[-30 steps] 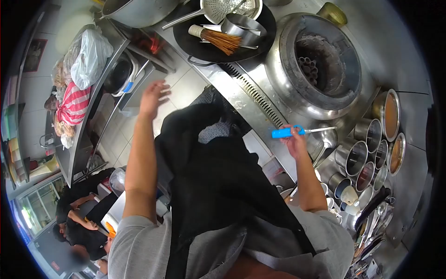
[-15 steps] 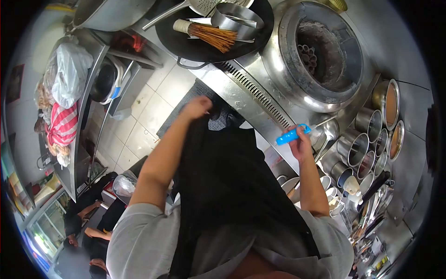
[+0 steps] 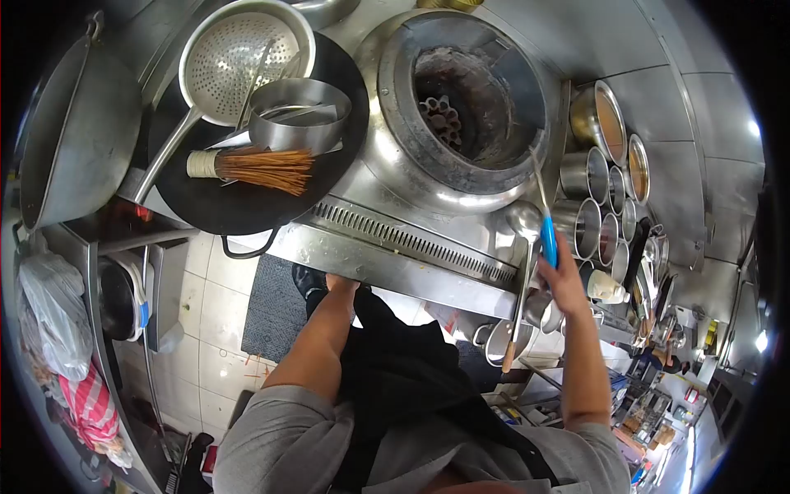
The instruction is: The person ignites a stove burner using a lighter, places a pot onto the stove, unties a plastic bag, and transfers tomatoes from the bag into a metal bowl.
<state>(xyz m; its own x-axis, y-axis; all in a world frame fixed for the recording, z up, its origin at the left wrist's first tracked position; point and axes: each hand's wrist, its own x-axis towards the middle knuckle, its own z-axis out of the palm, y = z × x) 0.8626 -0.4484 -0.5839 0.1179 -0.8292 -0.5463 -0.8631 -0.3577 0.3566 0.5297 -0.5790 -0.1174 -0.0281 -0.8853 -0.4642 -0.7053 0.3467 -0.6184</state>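
Note:
My right hand [image 3: 563, 276] is closed round a blue-handled lighter [image 3: 549, 240], whose thin metal rod points up to the right rim of the round stove burner [image 3: 461, 107]. Its tip lies close to that rim, and no flame shows. A ladle [image 3: 524, 221] and a wooden-handled tool [image 3: 517, 325] are just left of this hand. At the counter's front edge [image 3: 362, 267] is my left hand [image 3: 342, 283], its fingers hidden under the edge.
On the left a black wok [image 3: 189, 202] holds a perforated strainer [image 3: 234, 49], a metal ring [image 3: 300, 123] and a bamboo brush [image 3: 267, 169]. A large pot [image 3: 90, 140] stands further left. Several metal containers [image 3: 584, 173] line the right side. Bags [image 3: 58, 313] lie at lower left.
The view has turned toward the stove. My right hand has swung the lighter from sideways to upright, its rod now at the burner rim. My left hand has moved to the counter's front edge.

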